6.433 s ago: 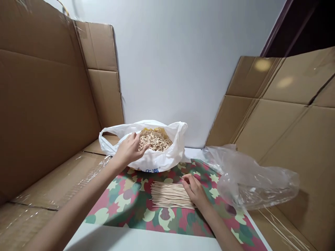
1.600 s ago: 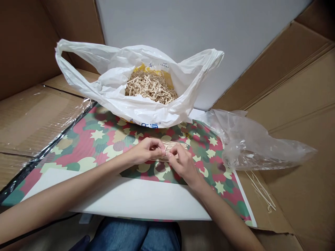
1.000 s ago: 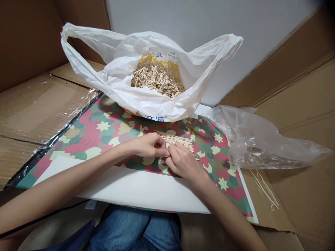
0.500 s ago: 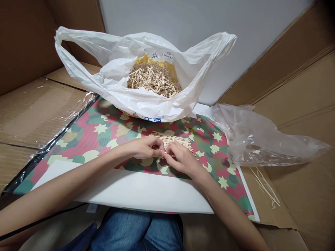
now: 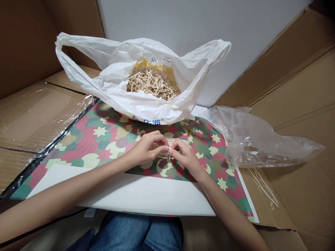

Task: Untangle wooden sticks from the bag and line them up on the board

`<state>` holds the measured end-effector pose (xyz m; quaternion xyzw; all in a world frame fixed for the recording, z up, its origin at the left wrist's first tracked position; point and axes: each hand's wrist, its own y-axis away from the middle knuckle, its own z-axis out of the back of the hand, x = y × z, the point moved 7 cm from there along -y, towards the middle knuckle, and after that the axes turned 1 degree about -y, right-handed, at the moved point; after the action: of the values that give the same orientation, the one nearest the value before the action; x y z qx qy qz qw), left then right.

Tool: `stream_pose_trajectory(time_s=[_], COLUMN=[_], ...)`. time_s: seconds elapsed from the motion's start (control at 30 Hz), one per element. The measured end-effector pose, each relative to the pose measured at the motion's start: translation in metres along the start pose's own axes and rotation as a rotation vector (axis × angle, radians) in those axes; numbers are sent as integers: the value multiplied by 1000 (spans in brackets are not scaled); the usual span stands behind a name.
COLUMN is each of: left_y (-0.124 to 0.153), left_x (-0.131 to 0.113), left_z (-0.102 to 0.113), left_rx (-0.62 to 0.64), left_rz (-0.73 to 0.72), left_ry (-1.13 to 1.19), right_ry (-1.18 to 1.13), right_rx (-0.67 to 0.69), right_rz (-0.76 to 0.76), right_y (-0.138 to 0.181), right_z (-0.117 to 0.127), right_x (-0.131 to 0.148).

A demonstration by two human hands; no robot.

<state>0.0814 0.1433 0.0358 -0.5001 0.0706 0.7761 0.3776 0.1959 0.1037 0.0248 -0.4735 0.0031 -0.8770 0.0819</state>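
My left hand (image 5: pixel 150 148) and my right hand (image 5: pixel 185 153) meet fingertip to fingertip over the patterned sheet. Both are closed in a pinch on a thin pale strand (image 5: pixel 169 157), whose short end pokes out below the fingertips. The rest of the strand is hidden by my fingers. Under and behind the hands lies a flat row of long, thin, pale strands (image 5: pixel 180 141), side by side. Beyond them a white plastic bag (image 5: pixel 167 112) stands wide open, holding a heap of short, bent, pale pieces (image 5: pixel 154 82).
A camouflage-like sheet (image 5: pixel 104 148) with a white border (image 5: pixel 146 193) covers the work surface. On the right are a crumpled clear plastic bag (image 5: pixel 256 139) and a few loose strands (image 5: pixel 265 188) on cardboard. Cardboard walls (image 5: pixel 295 90) rise at both sides.
Both hands have shifted slightly right and up, onto the row of strands, still pinching. The view has tilted a little, so the bag appears lower.
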Motion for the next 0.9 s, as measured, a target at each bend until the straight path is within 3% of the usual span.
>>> stream_pose_trajectory(time_s=[0.37, 0.77, 0.9], left_y=[-1, 1, -1], left_x=[-3, 1, 5], left_z=[2, -4, -5], left_rx=[-58, 5, 83], left_rz=[-33, 46, 101], left_ry=[-9, 106, 259], right_ry=[16, -19, -15], right_rx=[-14, -20, -23], right_rz=[9, 3, -4], right_y=[0, 1, 1], right_z=[3, 5, 6], right_x=[3, -1, -2])
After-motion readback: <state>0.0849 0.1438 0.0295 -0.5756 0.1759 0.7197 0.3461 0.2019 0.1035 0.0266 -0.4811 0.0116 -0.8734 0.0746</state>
